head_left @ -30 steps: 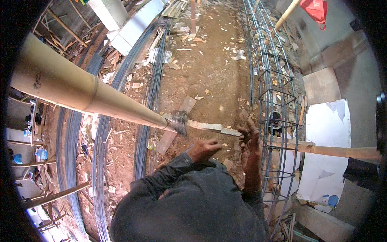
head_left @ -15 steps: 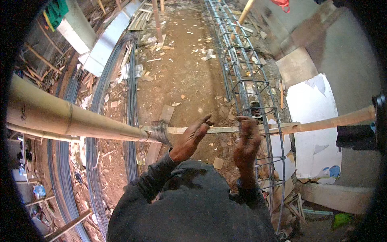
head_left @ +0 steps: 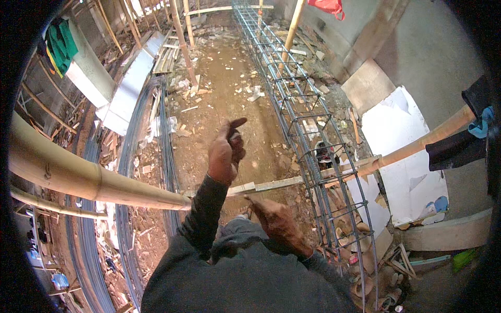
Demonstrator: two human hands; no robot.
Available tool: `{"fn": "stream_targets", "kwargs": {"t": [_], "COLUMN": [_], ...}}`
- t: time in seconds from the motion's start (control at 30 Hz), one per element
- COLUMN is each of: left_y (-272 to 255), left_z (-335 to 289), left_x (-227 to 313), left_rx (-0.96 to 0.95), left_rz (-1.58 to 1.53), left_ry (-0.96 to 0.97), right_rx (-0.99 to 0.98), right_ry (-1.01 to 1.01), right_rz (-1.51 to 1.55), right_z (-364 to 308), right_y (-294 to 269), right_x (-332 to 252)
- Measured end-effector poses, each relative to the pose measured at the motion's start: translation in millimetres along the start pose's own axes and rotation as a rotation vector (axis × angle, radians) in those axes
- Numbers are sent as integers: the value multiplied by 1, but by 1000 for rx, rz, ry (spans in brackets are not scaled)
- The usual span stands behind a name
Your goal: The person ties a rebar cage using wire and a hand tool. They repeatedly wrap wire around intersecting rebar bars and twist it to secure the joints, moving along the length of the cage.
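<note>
My left hand (head_left: pixel 225 155) is raised over the dirt floor, its index finger stretched out to the right and the other fingers curled in. A faint thin line seems to hang below it, too fine to make out. My right hand (head_left: pixel 282 224) is lower, close to my chest, fingers closed together and pointing left; whatever they hold is hidden. Between the hands runs a thin wooden strip (head_left: pixel 279 183), lying crosswise beyond the right hand. My left sleeve covers the end of a thick bamboo pole (head_left: pixel 125 190).
A long rebar cage (head_left: pixel 297 109) runs away on the right. Bundles of steel rods (head_left: pixel 169 125) lie on the left. Dark cloth (head_left: pixel 453 151) hangs on a wooden pole (head_left: pixel 402 154) at right. A white board (head_left: pixel 404 141) leans against the wall; bamboo props (head_left: pixel 183 47) stand ahead.
My left hand has moved up and forward, its fingers curling. My right hand has come down and left toward my chest. The dark wire-like loops at the bamboo's end are now behind my sleeve.
</note>
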State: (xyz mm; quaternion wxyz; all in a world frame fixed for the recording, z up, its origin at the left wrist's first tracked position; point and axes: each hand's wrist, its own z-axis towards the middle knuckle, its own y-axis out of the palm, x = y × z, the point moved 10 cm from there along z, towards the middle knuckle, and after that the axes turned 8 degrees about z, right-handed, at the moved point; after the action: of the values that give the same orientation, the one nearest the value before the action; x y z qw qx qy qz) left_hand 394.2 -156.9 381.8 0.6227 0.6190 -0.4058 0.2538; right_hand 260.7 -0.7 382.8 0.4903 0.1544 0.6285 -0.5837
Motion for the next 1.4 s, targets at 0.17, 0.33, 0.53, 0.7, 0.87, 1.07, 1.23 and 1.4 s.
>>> {"fn": "stream_targets", "kwargs": {"t": [0.17, 0.33, 0.53, 0.7, 0.87, 1.07, 1.23, 1.4], "left_y": [-55, -80, -146, -156, -111, -28, 13, 27], "left_z": [8, 7, -8, -1, 23, 9, -2, -8], "left_x": [33, 58, 89, 91, 66, 6, -49, -93], "left_rx": [519, 376, 543, 439, 305, 144, -33, -208], "left_rz": [-97, -23, -61, 143, 421, 419, 444, 666], "left_ry": [93, 100, 172, 56, 121, 22, 37, 31], "right_rx": [31, 54, 175, 188, 55, 461, 704, 740], "right_ry": [-24, -16, 31, -175, -256, -47, 38, 90], "right_rz": [39, -69, -54, -391, -316, 179, 362, 400], "right_z": [-10, -20, -29, -23, 20, 74, 93, 95], "right_y": [1, -16, -35, -45, -23, -105, -163, -174], "right_x": [3, 20, 38, 0, -22, -16, -11, 16]}}
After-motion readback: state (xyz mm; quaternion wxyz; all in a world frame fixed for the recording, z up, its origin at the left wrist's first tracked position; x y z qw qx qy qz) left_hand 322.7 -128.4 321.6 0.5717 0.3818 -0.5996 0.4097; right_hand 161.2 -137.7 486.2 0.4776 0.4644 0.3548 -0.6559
